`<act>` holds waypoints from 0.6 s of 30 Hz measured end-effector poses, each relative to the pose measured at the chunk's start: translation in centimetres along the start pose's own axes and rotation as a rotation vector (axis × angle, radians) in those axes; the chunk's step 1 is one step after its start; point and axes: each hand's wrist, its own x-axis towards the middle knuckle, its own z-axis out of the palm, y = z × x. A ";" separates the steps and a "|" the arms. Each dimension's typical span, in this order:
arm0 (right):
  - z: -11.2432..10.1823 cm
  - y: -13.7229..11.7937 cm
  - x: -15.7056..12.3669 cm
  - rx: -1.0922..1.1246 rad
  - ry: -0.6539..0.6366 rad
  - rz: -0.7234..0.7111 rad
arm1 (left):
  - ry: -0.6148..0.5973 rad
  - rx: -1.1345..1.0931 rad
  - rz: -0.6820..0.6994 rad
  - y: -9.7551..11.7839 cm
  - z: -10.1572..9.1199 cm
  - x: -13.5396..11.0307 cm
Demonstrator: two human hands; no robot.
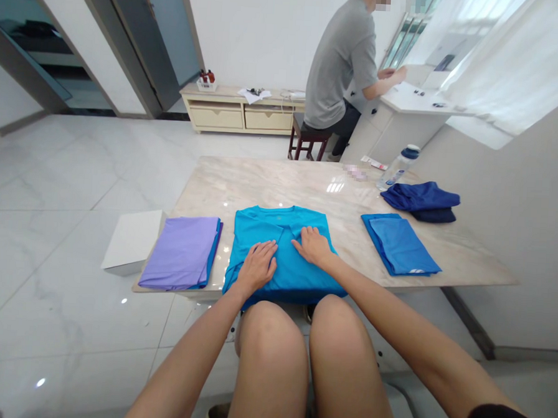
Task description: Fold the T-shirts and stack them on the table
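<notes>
A bright blue T-shirt (282, 234) lies partly folded on the marble table (271, 183), its lower edge hanging over the near side above my knees. My left hand (257, 265) rests flat on the shirt's lower middle, fingers stretched out. My right hand (312, 245) lies flat beside it on the shirt, fingers spread and pointing left. Neither hand holds anything.
A folded purple shirt (181, 250) lies left of the blue one, a folded blue shirt (401, 243) to the right, dark blue clothes (422, 199) and a water bottle (398, 167) behind. A white box (132, 239) stands on the floor. A person (342, 69) sits at a far counter.
</notes>
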 end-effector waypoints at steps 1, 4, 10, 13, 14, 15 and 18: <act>0.2 -0.4 0.2 0.002 0.006 0.041 | 0.000 0.003 0.003 0.0 -0.1 0.0; 0.4 -1.1 0.9 0.004 0.007 0.071 | 0.003 0.011 0.007 0.2 -0.2 0.0; -1.0 -1.2 1.4 -0.003 -0.031 0.024 | 0.008 -0.001 0.007 0.2 -0.2 0.0; -1.9 -1.3 1.1 -0.011 -0.033 0.033 | 0.012 -0.010 0.004 0.2 -0.1 0.0; -2.0 -1.5 1.0 -0.009 -0.029 0.036 | 0.014 -0.013 0.002 0.2 0.0 0.0; -2.1 -1.7 1.0 0.001 -0.030 0.027 | 0.015 -0.015 0.000 0.1 0.0 0.0; -2.1 -2.0 1.2 0.100 -0.094 -0.140 | 0.017 -0.016 0.000 0.1 0.1 0.0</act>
